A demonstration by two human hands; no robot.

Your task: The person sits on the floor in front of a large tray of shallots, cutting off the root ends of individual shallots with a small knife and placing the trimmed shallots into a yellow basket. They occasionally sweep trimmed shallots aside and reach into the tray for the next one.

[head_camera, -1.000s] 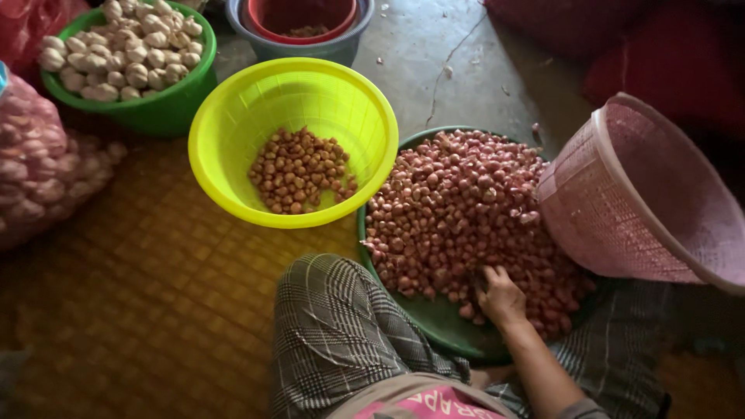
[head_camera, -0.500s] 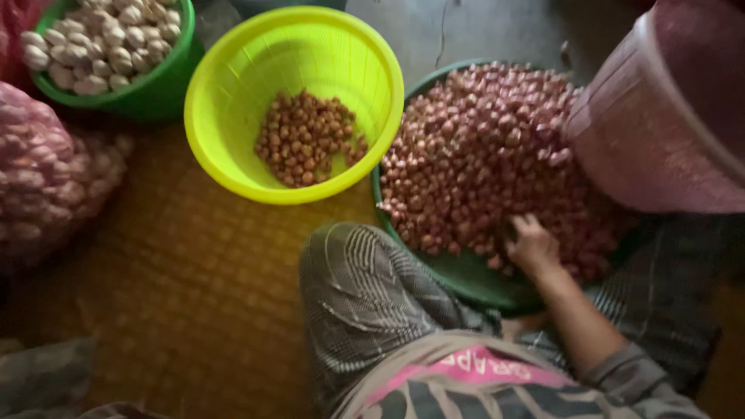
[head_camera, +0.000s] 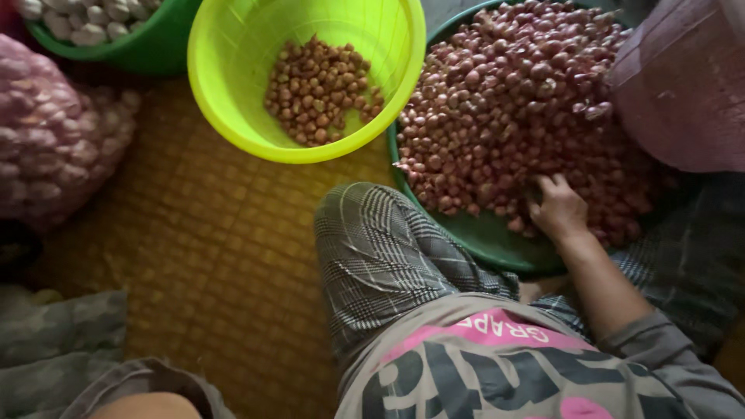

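A heap of small red shallots (head_camera: 512,101) fills a round green tray (head_camera: 481,237) at the upper right. My right hand (head_camera: 557,208) lies on the near edge of that heap, fingers pushed in among the bulbs; whether it grips any is hidden. To the left of the tray stands a yellow plastic basket (head_camera: 225,116) holding a small layer of brownish shallots (head_camera: 318,89). My left hand is out of sight. My knee in checked trousers (head_camera: 380,256) is between the basket and the tray.
A pink plastic basket (head_camera: 683,85) lies tilted over the tray's right side. A green basin (head_camera: 132,46) with garlic bulbs (head_camera: 93,15) sits top left, a pink mesh sack of bulbs (head_camera: 54,132) at the left edge. Woven yellow mat (head_camera: 209,256) underneath; grey cloth (head_camera: 54,341) bottom left.
The view has dropped lower and closer, so the baskets and tray slid up the frame. My right hand stays at the near edge of the shallot heap, shifting only slightly.
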